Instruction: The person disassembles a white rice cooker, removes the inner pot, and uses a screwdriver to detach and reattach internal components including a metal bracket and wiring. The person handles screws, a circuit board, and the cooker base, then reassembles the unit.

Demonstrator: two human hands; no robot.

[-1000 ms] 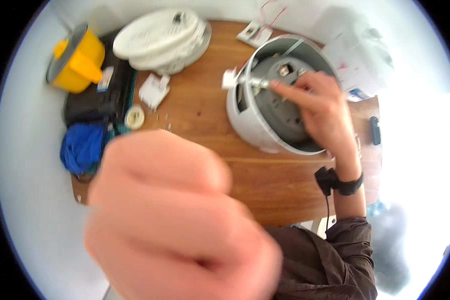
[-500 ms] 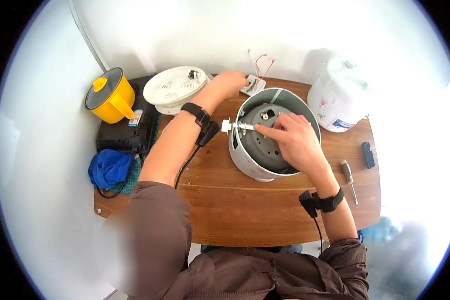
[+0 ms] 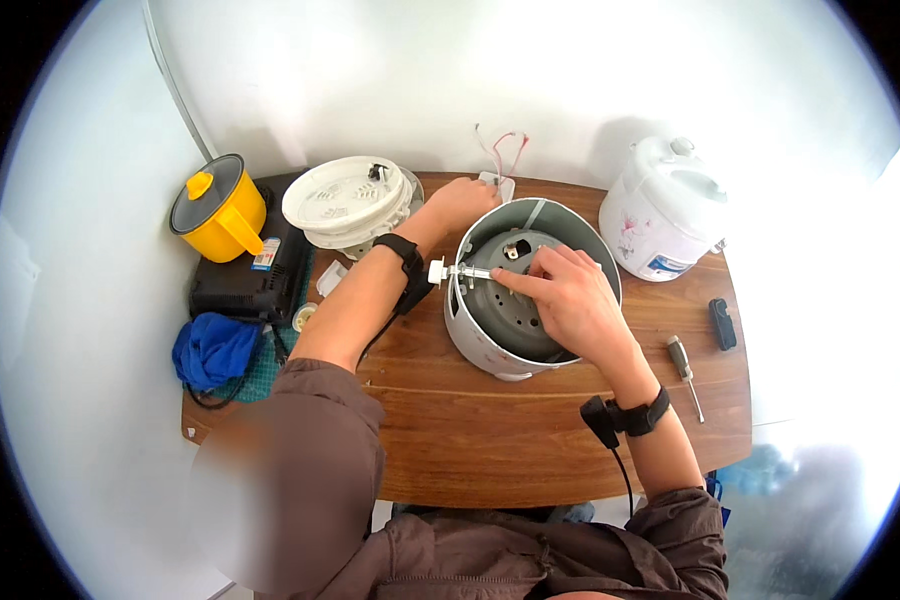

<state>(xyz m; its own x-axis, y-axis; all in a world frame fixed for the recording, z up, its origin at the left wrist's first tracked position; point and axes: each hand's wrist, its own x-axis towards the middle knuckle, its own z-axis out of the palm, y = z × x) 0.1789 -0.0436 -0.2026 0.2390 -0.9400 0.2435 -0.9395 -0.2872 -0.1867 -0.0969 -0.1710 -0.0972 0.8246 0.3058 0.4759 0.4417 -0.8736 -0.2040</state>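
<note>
A round pale metal rice cooker shell (image 3: 515, 362) stands open end up, with a grey metal inside (image 3: 510, 315). From its left wall sticks a switch lever (image 3: 472, 272), a metal strip with a white key (image 3: 436, 271) outside the shell. My right hand (image 3: 575, 300) bends over the rim, one digit stretched onto the lever's inner end and the other fingers curled; their undersides are hidden. My left hand (image 3: 462, 204) is behind the shell, beside a small white plate with red and white wires (image 3: 507, 190). Its fingertips are partly hidden, so whether it holds anything cannot be seen.
White plastic round parts (image 3: 345, 205) are stacked at the far left, near a yellow pot (image 3: 225, 215) on a black case (image 3: 245, 290). Blue cloth (image 3: 215, 350) lies nearer. A white cooker lid (image 3: 660, 215), screwdriver (image 3: 682, 365) and small dark object (image 3: 722, 325) are on the right.
My left hand has come slightly nearer and to the right, toward the shell's back rim. My right hand stays at the lever. The whole view has shifted a little.
</note>
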